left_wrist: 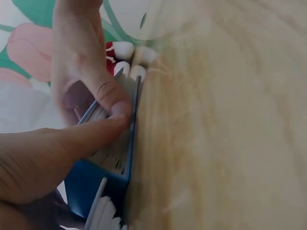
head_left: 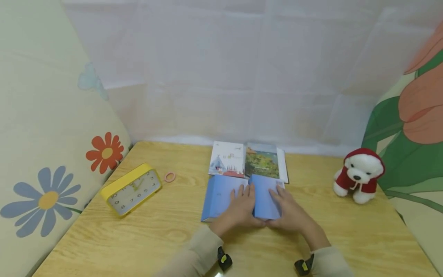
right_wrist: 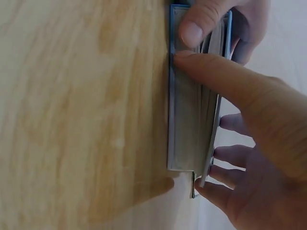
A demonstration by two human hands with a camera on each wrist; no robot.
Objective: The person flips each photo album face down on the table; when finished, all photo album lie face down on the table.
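Two blue books lie side by side on the wooden table. My left hand [head_left: 242,207] and right hand [head_left: 292,211] both hold the right blue book [head_left: 265,196], one at each side, fingers over its cover. Their thumbs meet on its near page edge [right_wrist: 187,110], as the right wrist view shows. In the left wrist view its blue spine [left_wrist: 93,184] faces the other book. The left blue book [head_left: 218,198] lies beside my left hand, partly covered by it. Behind stand out a white book with a tent picture [head_left: 225,158] and a book with a landscape cover [head_left: 262,159], both flat.
A yellow alarm clock [head_left: 133,188] stands at the left, with a pink ring [head_left: 170,177] beside it. On the right sits a white plush dog in a red hood [head_left: 361,175]. A white cloth [head_left: 221,77] hangs behind the wooden table [head_left: 166,234].
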